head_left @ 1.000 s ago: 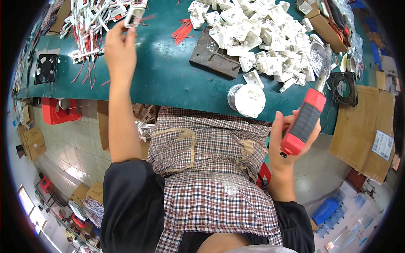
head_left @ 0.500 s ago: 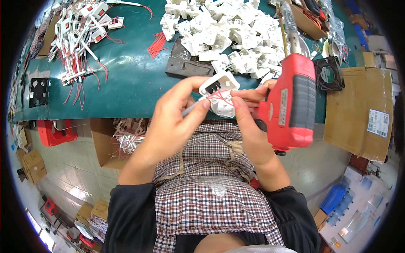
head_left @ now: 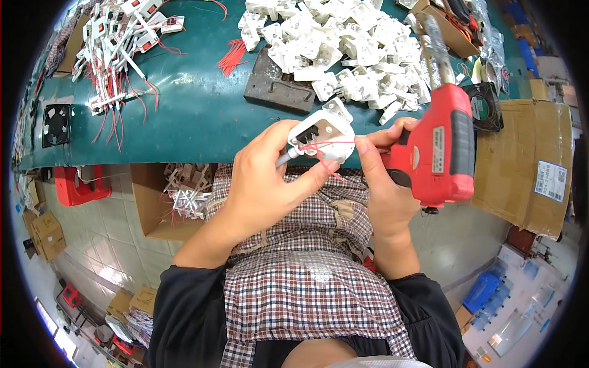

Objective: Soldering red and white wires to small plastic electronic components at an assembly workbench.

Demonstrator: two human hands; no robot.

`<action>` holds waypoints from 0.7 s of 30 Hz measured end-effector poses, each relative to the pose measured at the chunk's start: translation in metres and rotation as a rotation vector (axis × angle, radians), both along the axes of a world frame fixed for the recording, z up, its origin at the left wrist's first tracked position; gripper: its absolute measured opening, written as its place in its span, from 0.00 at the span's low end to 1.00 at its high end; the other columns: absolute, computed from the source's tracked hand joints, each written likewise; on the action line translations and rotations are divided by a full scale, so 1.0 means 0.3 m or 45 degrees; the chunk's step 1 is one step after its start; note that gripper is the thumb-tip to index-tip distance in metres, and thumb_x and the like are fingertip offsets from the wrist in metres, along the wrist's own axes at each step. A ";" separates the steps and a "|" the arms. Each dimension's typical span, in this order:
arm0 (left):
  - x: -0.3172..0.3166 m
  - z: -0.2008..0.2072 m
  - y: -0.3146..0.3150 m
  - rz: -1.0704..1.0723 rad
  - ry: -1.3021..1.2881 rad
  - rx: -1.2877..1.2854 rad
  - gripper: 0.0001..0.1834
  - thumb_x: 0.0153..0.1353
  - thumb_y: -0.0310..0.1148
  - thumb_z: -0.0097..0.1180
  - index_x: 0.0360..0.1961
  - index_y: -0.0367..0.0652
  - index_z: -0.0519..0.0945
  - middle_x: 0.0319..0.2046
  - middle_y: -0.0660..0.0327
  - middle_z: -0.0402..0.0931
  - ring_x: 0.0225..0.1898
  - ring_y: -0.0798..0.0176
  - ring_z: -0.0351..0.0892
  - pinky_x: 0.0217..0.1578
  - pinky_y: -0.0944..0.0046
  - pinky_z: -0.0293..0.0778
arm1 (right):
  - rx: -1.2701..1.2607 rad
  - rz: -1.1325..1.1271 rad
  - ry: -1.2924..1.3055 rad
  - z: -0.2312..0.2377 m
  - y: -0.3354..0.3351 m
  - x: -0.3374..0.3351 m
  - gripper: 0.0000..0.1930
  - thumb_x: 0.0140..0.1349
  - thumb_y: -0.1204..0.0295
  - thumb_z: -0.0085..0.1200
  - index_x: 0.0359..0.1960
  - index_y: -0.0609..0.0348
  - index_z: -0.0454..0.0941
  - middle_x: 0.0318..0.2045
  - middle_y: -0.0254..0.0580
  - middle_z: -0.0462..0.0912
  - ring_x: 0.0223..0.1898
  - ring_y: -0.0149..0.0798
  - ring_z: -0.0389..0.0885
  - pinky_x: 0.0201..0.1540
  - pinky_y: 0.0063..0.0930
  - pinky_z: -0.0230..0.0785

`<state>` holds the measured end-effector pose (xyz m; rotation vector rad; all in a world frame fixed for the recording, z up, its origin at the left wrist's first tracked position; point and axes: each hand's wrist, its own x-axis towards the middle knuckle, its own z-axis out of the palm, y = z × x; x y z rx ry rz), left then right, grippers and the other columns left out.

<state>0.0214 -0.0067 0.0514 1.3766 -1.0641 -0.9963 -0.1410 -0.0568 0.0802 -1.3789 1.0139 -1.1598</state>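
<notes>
My left hand (head_left: 261, 175) grips a white plastic switch housing (head_left: 336, 130) with its open inside facing up. A black switch part (head_left: 305, 135) with metal terminals sits in it. From the housing's left side a grey-white cable (head_left: 286, 158) runs under my left hand. Thin red wires (head_left: 334, 143) come out inside the housing; one is stretched to the right, pinched between the fingertips of my right hand (head_left: 388, 190). The same right hand holds a red and black soldering gun (head_left: 437, 147), its metal tip section pointing away from me.
Beyond the housing lies a heap of white plastic housings (head_left: 343, 49), with a dark metal block (head_left: 279, 86) before it. Wired switches (head_left: 116, 55) pile up at the far left, near a bundle of red wires (head_left: 232, 56). A cardboard flap (head_left: 521, 159) hangs at the right edge.
The housing has turned and tilted in my left hand. My right fingertips have drawn one red wire rightward, away from the terminals. The soldering gun has shifted slightly right with that hand.
</notes>
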 end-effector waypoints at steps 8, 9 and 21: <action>0.005 0.017 0.003 0.049 0.338 -0.006 0.17 0.57 0.24 0.73 0.44 0.36 0.79 0.36 0.64 0.83 0.38 0.74 0.82 0.37 0.72 0.79 | 0.065 0.163 0.092 -0.038 0.033 -0.008 0.25 0.61 0.90 0.61 0.57 0.59 0.65 0.45 0.37 0.73 0.42 0.28 0.81 0.45 0.22 0.75; 0.002 0.002 0.002 0.080 0.269 -0.058 0.15 0.56 0.23 0.73 0.42 0.36 0.80 0.36 0.64 0.83 0.37 0.73 0.83 0.37 0.71 0.80 | 0.071 0.161 0.094 -0.047 0.031 -0.010 0.25 0.61 0.90 0.61 0.57 0.59 0.65 0.45 0.37 0.73 0.42 0.28 0.81 0.45 0.22 0.75; -0.038 -0.076 -0.022 0.243 -0.430 -0.201 0.15 0.45 0.21 0.73 0.34 0.41 0.80 0.30 0.60 0.82 0.28 0.63 0.84 0.30 0.66 0.78 | 0.120 0.021 0.391 -0.018 0.062 -0.108 0.14 0.72 0.74 0.54 0.56 0.60 0.68 0.38 0.36 0.79 0.41 0.32 0.82 0.50 0.32 0.75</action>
